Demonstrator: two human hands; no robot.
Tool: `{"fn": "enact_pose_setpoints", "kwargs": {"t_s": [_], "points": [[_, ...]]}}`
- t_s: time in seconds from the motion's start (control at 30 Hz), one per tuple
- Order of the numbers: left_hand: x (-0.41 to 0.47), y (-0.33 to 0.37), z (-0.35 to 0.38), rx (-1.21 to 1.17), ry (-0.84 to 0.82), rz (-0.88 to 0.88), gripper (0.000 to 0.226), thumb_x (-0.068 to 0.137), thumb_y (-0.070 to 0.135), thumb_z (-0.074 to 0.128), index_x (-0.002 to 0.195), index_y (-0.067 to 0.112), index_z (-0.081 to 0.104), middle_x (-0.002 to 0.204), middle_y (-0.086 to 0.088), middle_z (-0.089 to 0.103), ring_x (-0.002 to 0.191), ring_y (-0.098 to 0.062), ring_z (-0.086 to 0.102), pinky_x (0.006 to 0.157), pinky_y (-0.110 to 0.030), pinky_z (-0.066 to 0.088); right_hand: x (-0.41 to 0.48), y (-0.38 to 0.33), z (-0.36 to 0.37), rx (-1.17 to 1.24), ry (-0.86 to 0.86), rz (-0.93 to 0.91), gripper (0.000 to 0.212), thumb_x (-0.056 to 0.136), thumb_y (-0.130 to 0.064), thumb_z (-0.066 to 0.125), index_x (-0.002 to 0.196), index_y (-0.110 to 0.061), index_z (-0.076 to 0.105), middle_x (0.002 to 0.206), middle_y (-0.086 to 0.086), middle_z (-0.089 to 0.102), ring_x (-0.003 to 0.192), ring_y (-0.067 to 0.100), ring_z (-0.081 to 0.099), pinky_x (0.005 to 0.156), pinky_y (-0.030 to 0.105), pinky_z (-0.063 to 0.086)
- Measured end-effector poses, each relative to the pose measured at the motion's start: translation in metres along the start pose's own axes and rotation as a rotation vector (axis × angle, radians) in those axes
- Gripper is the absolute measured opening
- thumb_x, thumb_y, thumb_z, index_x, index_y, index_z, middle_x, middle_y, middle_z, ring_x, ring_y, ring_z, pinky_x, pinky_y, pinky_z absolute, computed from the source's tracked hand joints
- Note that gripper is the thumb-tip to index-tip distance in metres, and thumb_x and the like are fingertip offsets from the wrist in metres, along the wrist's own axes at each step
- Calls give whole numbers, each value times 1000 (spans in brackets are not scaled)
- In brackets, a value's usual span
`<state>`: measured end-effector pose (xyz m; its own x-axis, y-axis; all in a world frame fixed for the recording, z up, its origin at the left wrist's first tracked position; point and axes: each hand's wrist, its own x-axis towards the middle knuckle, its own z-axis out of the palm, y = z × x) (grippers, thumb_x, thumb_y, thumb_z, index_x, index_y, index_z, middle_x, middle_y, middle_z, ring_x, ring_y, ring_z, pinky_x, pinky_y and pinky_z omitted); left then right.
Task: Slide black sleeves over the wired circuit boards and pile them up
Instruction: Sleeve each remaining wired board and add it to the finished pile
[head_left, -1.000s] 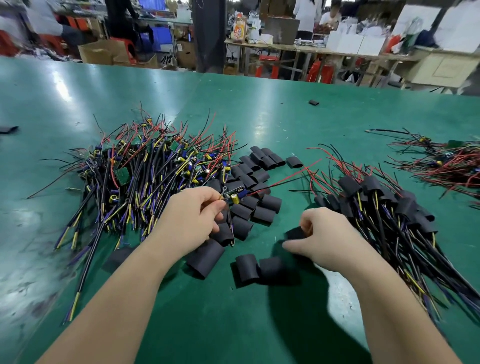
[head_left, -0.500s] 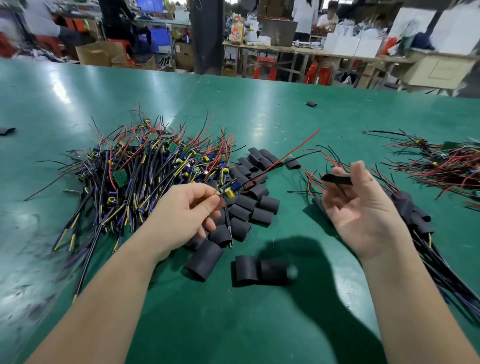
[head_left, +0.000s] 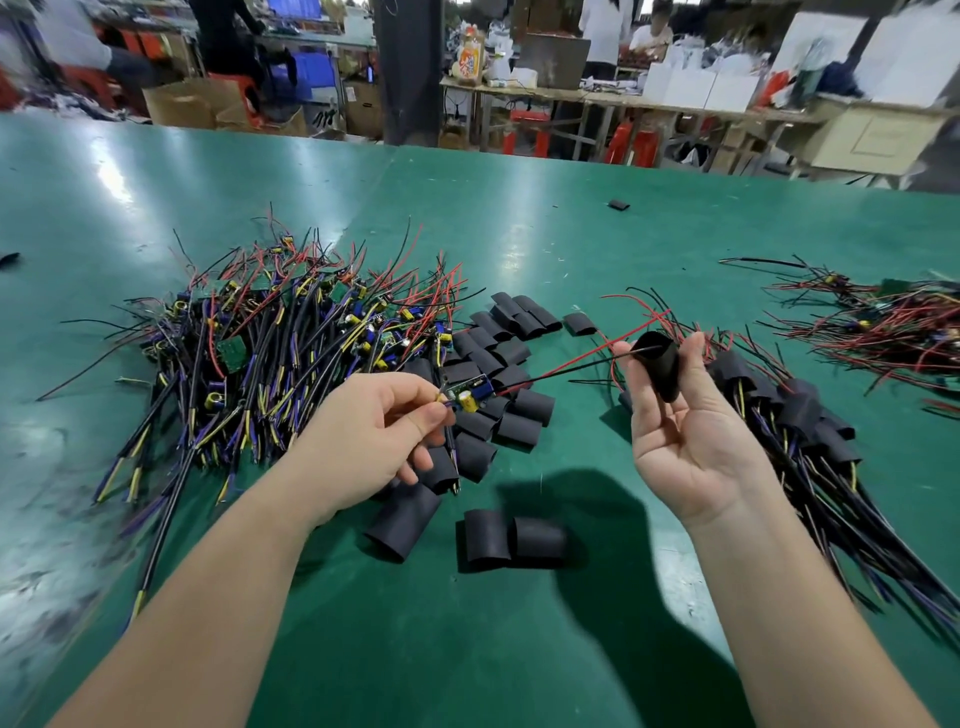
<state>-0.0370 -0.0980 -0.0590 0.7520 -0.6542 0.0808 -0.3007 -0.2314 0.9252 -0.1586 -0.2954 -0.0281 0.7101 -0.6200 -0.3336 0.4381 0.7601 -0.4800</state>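
Observation:
My left hand (head_left: 374, 436) pinches a small wired circuit board (head_left: 467, 397) with a yellow capacitor, held above the table. Its red and black wires run right into the mouth of a black sleeve (head_left: 661, 366). My right hand (head_left: 685, 431), palm up, holds that sleeve between thumb and fingertips. Loose black sleeves (head_left: 498, 364) lie between the hands. A heap of bare wired boards (head_left: 270, 358) lies to the left. A pile of sleeved boards (head_left: 795, 421) lies to the right, behind my right hand.
The green table (head_left: 519, 649) carries more flat sleeves in front (head_left: 509, 540) and another tangle of red-wired boards (head_left: 883, 327) at far right. One stray sleeve (head_left: 618, 204) lies far back. Benches, boxes and people stand beyond the table's far edge.
My right hand picked a sleeve off the table, rose and turned palm up. The board's wires have since been threaded into the sleeve's open end. My left hand lifted the board slightly.

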Motion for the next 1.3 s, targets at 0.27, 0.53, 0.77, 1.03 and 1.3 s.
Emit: {"fn": "enact_pose_setpoints", "kwargs": {"t_s": [0.27, 0.53, 0.77, 1.03, 1.3], "points": [[2, -7, 1, 160, 57, 17, 21, 92, 5, 58, 75, 19, 62, 55, 4, 62, 45, -12, 59, 43, -22, 49, -4, -2, 2, -37, -30, -40, 22, 60, -27, 68, 53, -7, 72, 70, 5, 73, 63, 14, 72, 53, 16, 55], [0, -8, -2, 355, 110, 89, 22, 89, 11, 62, 70, 22, 63, 57, 12, 63, 43, -4, 59, 43, -11, 45, 1, 3, -8, -401, -9, -263, 32, 60, -29, 74, 81, -7, 61, 77, 9, 71, 73, 20, 70, 62, 24, 57], [-6, 8, 13, 39, -37, 29, 19, 94, 6, 54, 78, 10, 63, 50, 9, 62, 32, -2, 44, 37, -9, 33, -6, 29, -2, -276, -220, -94, 51, 59, -22, 72, 103, -2, 55, 94, 12, 73, 78, 17, 72, 63, 21, 55], [-9, 12, 18, -268, -98, -8, 23, 97, 8, 50, 79, 6, 64, 59, 0, 58, 33, -5, 37, 34, -13, 26, -10, 45, -1, -404, -301, -72, 34, 62, -20, 68, 92, -8, 56, 93, 7, 75, 80, 17, 71, 67, 25, 58], [-11, 19, 14, -494, -199, -142, 27, 95, 9, 49, 73, 7, 65, 56, 2, 54, 31, -3, 29, 35, -8, 18, -10, 40, -5, -330, -448, -34, 38, 62, -23, 75, 90, -11, 53, 100, 12, 73, 88, 21, 72, 74, 31, 59]]}}
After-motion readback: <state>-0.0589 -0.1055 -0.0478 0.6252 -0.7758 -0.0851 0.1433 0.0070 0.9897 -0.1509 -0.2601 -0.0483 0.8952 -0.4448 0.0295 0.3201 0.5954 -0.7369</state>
